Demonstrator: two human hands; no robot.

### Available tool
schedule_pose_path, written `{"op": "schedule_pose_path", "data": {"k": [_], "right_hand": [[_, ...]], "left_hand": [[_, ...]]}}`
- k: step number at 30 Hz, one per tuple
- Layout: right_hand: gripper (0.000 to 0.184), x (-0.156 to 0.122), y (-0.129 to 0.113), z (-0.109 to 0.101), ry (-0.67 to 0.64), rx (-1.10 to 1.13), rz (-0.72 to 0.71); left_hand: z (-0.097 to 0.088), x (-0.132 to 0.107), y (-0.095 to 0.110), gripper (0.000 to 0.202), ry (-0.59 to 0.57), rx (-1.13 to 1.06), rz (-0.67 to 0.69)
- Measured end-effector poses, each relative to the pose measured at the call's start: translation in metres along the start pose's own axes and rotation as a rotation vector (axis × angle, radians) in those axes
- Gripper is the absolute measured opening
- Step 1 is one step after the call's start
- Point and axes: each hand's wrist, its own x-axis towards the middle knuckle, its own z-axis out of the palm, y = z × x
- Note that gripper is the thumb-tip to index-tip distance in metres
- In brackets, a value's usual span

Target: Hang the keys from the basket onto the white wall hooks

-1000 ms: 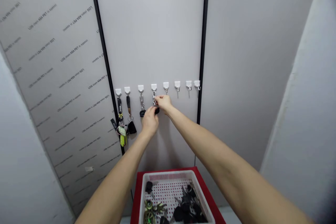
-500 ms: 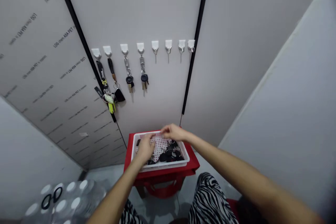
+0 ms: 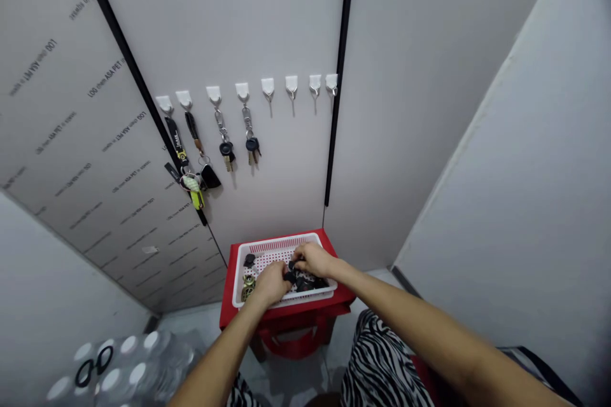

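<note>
A white plastic basket with a perforated bottom sits on a red cloth-covered stool. Both hands reach down into it. My left hand has its fingers curled round a black-headed key. Close by on the right, my right hand pinches another black key. Beneath them lies a pile of black keys, partly covered by the fingers. At the basket's left end are a small black piece and brass-coloured rings or keys.
Several white adhesive hooks run along the wall panel. Bunches of keys and lanyard keys hang from the left ones. Capped water bottles, with black scissors handles on them, stand at lower left.
Both hands have lowered into the basket and come together over the black keys, fingers closing on them. The basket's left end is now uncovered. The view has shifted slightly.
</note>
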Motion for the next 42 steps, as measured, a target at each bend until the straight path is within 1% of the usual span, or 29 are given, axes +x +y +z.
{"op": "schedule_pose_path", "data": {"k": [2,4,5,7,9,12,14,17,19,21,22,24,27,29,32,35,38,40,42], "right_hand": [[0.013,0.002,0.000,-0.005,0.064,0.055,0.020],[0.012,0.004,0.000,-0.010,0.137,0.108,0.023],[0.011,0.004,-0.001,-0.013,0.164,0.147,0.026],[0.010,0.004,-0.001,-0.018,0.194,0.271,0.051],[0.011,0.005,0.000,-0.021,0.201,0.432,0.097],[0.012,0.008,0.000,-0.026,0.194,0.642,0.154],[0.011,0.011,-0.001,-0.032,0.192,0.733,0.177],[0.009,0.016,-0.004,-0.045,0.245,0.774,0.205],[0.007,0.022,-0.008,-0.057,0.303,0.784,0.204],[0.005,0.030,-0.014,-0.075,0.363,0.809,0.200],[0.005,0.035,-0.017,-0.086,0.398,0.823,0.200],[0.004,0.047,-0.025,-0.112,0.483,0.840,0.204],[0.005,0.067,-0.039,-0.157,0.615,0.834,0.206],[0.005,0.082,-0.047,-0.185,0.692,0.806,0.204],[0.006,0.104,-0.056,-0.219,0.790,0.731,0.205],[0.011,0.124,-0.058,-0.241,0.875,0.614,0.226],[0.012,0.141,-0.056,-0.249,0.943,0.512,0.255],[0.012,0.150,-0.053,-0.250,0.964,0.469,0.260],[0.012,0.154,-0.050,-0.249,0.962,0.436,0.260]], "left_hand": [[-0.001,0.003,-0.003,0.010,0.096,-0.117,-0.019],[-0.003,0.007,-0.005,0.008,0.173,-0.318,-0.034],[-0.005,0.010,-0.006,0.008,0.188,-0.438,-0.033],[-0.012,0.015,-0.006,0.008,0.177,-0.679,-0.011],[-0.020,0.018,-0.005,0.008,0.144,-0.856,0.012],[-0.031,0.020,-0.005,0.009,0.119,-0.955,0.013],[-0.036,0.021,-0.006,0.010,0.148,-0.945,0.006],[-0.041,0.023,-0.003,0.011,0.263,-0.886,0.042],[-0.047,0.025,0.005,0.012,0.321,-0.840,0.107],[-0.056,0.027,0.018,0.013,0.359,-0.802,0.172],[-0.063,0.029,0.026,0.014,0.390,-0.782,0.198],[-0.082,0.032,0.043,0.016,0.498,-0.720,0.229],[-0.120,0.039,0.067,0.020,0.698,-0.567,0.290],[-0.147,0.044,0.081,0.023,0.774,-0.464,0.344],[-0.183,0.053,0.096,0.030,0.812,-0.349,0.368],[-0.209,0.062,0.105,0.034,0.832,-0.292,0.339],[-0.224,0.071,0.110,0.035,0.834,-0.280,0.314],[-0.228,0.076,0.111,0.036,0.828,-0.276,0.307],[-0.229,0.078,0.110,0.036,0.816,-0.268,0.304]]}}
